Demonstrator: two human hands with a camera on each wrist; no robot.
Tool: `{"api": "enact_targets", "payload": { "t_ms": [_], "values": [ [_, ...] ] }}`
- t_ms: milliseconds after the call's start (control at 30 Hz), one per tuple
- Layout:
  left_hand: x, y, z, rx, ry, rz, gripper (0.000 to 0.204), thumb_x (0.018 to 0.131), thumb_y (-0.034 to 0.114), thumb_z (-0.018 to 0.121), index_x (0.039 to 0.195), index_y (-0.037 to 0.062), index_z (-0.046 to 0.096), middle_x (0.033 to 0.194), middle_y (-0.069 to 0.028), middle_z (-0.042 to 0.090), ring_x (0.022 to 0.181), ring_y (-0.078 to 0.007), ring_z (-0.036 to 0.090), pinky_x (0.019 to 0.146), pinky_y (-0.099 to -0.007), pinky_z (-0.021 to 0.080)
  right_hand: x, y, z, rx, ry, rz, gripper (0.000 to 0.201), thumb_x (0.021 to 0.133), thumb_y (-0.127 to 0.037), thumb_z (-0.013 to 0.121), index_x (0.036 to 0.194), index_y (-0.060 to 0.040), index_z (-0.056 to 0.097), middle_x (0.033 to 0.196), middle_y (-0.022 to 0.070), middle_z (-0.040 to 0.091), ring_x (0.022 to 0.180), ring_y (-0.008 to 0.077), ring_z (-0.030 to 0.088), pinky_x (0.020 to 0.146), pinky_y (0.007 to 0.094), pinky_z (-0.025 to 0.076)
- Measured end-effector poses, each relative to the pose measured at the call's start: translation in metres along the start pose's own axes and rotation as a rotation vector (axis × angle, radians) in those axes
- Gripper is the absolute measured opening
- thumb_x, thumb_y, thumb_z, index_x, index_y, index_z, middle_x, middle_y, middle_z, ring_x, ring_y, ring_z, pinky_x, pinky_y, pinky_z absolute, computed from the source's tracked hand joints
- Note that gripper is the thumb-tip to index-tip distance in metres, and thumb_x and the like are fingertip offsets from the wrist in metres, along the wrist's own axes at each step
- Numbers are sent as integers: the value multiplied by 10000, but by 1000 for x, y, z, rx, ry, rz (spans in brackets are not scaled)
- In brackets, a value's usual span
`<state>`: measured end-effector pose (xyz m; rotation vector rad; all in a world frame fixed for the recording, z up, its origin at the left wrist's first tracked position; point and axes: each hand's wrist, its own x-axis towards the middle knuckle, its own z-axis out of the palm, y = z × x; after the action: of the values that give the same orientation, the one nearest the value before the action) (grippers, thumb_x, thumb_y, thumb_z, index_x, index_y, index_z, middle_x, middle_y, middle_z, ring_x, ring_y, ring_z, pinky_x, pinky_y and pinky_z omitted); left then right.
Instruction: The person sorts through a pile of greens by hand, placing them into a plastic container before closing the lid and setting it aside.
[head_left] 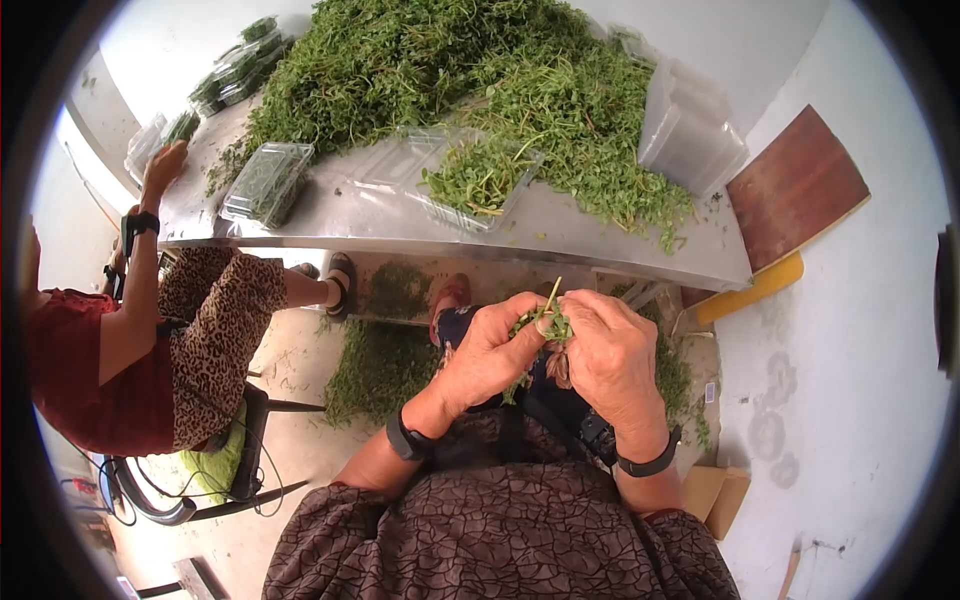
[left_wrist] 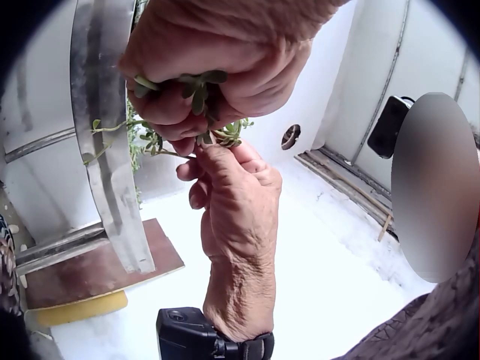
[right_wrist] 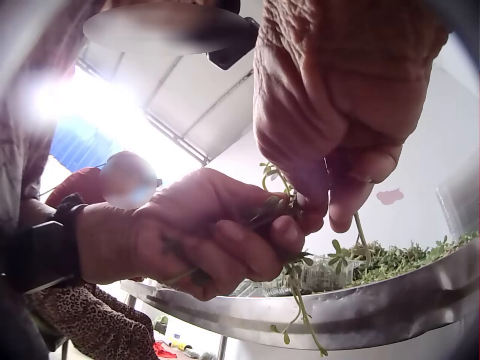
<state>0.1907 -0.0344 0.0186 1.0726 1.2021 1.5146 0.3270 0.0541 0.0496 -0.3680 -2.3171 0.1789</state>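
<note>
Over the lap, my left hand (head_left: 490, 350) holds a small bunch of leafy green sprigs (head_left: 555, 325), its fingers curled round the stems. Close beside it, my right hand (head_left: 615, 365) pinches the same sprigs, fingertips meeting the left ones. In the left wrist view, a few thin sprigs (left_wrist: 199, 94) show under the left fingers. Seen from the right wrist, leafy stems (right_wrist: 300, 300) hang below the left hand (right_wrist: 217, 232). An open clear plastic box (head_left: 510, 205) with greens in it stands on the metal table (head_left: 340, 215) ahead.
A large heap of greens (head_left: 400, 70) covers the table's back. Stacked clear boxes (head_left: 695, 125) stand at its right end, and a closed filled box (head_left: 268, 185) lies left. Another person (head_left: 120, 350) sits at the left. More greens (head_left: 380, 370) lie on the floor beneath.
</note>
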Motion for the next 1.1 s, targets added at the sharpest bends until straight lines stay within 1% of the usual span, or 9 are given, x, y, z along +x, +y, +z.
{"api": "enact_targets", "payload": {
  "t_ms": [333, 433, 533, 600, 733, 867, 967, 1000, 1100],
  "values": [
    [2, -6, 1, 302, -13, 72, 192, 982, 199, 503, 911, 32, 563, 602, 33, 481, 525, -40, 422, 466, -214, 338, -5, 1, 7, -40, -64, 40, 152, 610, -5, 653, 738, -12, 571, 669, 92, 558, 622, 267, 583, 511, 371, 461],
    [3, -11, 3, 306, 7, 205, 204, 982, 202, 502, 893, 28, 560, 594, 34, 470, 519, -43, 429, 467, -212, 341, -8, 2, 14, 103, 53, 118, 137, 610, 44, 564, 736, -7, 576, 596, 116, 533, 514, 276, 534, 489, 331, 425],
    [3, -9, 1, 201, -34, 178, 182, 974, 188, 515, 912, 26, 570, 613, 26, 483, 506, -46, 404, 457, -208, 330, -10, 5, 17, 314, 109, 274, 75, 684, 52, 531, 718, -3, 571, 588, 94, 542, 486, 208, 518, 488, 294, 406],
    [-1, -2, 1, -85, -142, -20, 191, 966, 200, 526, 948, 21, 589, 657, 6, 513, 486, -45, 377, 433, -199, 295, -15, 13, 16, 576, 69, 541, 15, 731, 40, 537, 729, 43, 551, 605, 64, 579, 499, 121, 527, 459, 289, 407],
    [2, 1, -9, -387, -112, -117, 228, 952, 221, 525, 990, 8, 599, 717, -26, 558, 471, -41, 377, 407, -185, 238, -14, 26, 6, 1120, 115, 912, 213, 910, -112, 509, 804, -1, 657, 681, 19, 632, 524, 31, 506, 458, 186, 380],
    [6, 1, -16, -216, -85, -188, 173, 949, 153, 504, 994, 14, 596, 715, -18, 561, 490, -34, 392, 421, -182, 270, -11, 27, -6, 1023, -132, 821, 194, 923, -140, 549, 879, 0, 675, 715, 29, 661, 545, 34, 533, 464, 184, 392],
    [3, -8, -12, 3, -96, -186, 153, 952, 148, 512, 990, 27, 598, 716, 3, 552, 520, -24, 407, 449, -180, 297, -13, 18, -4, 618, 29, 390, 205, 858, -11, 610, 1045, -49, 683, 1141, 145, 643, 692, 93, 605, 613, 242, 489],
    [3, -4, -13, 135, -129, -204, 140, 925, 107, 500, 964, 7, 590, 737, -13, 574, 652, -74, 490, 582, -244, 413, -10, 17, -10, 628, -49, 385, 276, 826, 31, 617, 1075, -69, 680, 1285, 182, 555, 750, 144, 621, 683, 264, 500],
    [2, 1, -3, 191, -140, -153, 142, 891, 78, 531, 981, -17, 587, 752, -48, 596, 699, -116, 544, 637, -284, 456, -12, 16, 1, 487, -49, 178, 286, 785, 43, 635, 1046, -63, 684, 1189, 181, 609, 724, 254, 667, 663, 318, 535]
  ]
}}
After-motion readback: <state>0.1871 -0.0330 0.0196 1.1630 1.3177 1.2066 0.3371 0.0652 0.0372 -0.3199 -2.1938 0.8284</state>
